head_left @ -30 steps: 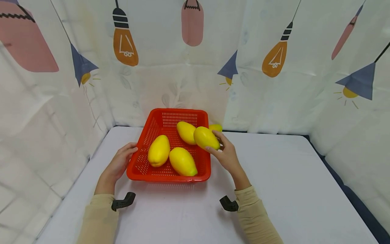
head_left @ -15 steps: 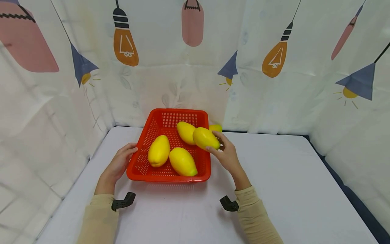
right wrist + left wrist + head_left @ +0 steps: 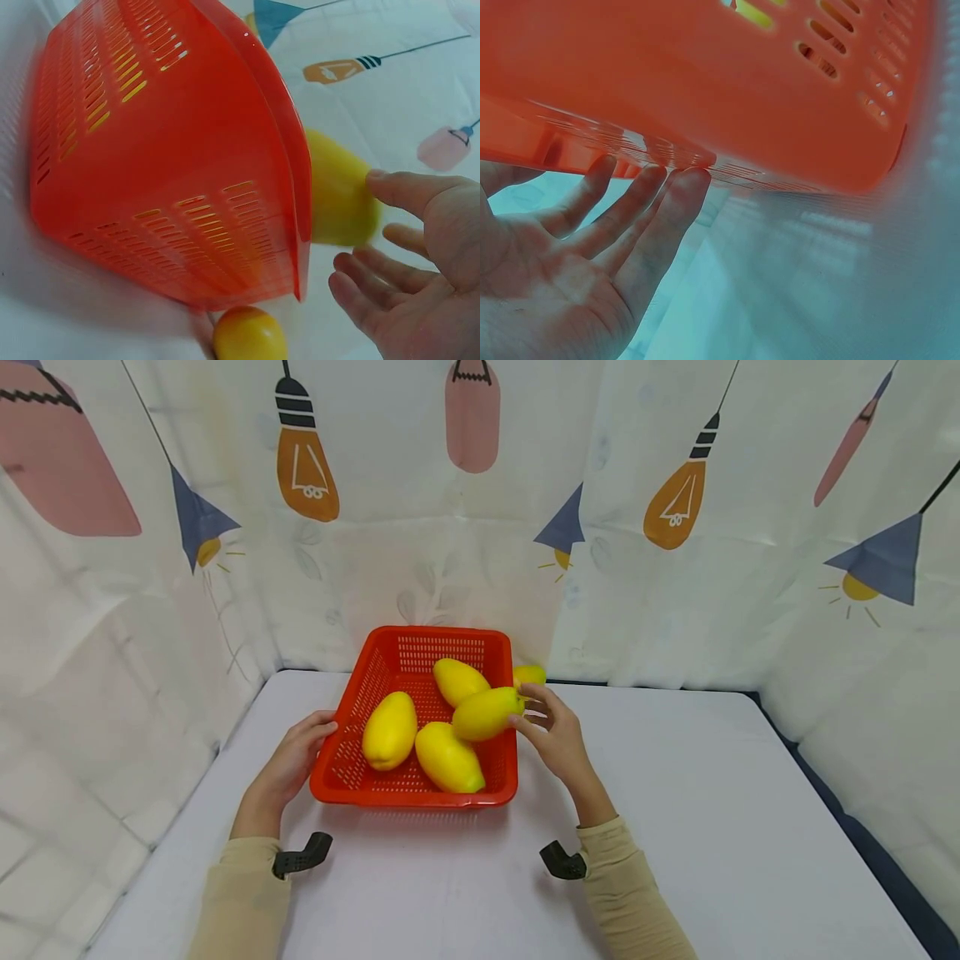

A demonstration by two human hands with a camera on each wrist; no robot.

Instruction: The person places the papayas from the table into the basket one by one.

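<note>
A red plastic basket [image 3: 416, 798] with slotted walls sits on the white table, several yellow mangoes inside. At its left side my left hand [image 3: 292, 760] holds the rim with the thumb; in the left wrist view the fingers [image 3: 641, 255] bear against the wall below. My right hand [image 3: 553, 733] is at the right rim, fingers spread apart around the greenish end of a mango [image 3: 483, 714]. In the right wrist view, the thumb tip is right at this blurred mango [image 3: 341, 195], and the other fingers stand off it. Below it lies another mango [image 3: 447, 758].
Behind the basket's right wall, one more mango [image 3: 529, 674] shows partly. A white cloth backdrop [image 3: 420, 560] printed with lamps and bulbs stands behind the white table [image 3: 697, 810]. Dark devices [image 3: 564, 862] are worn on both wrists.
The mango at my right hand has swung down and left into the basket, its end turned toward my fingertips. My right fingers have loosened around it. The left hand stays on the basket.
</note>
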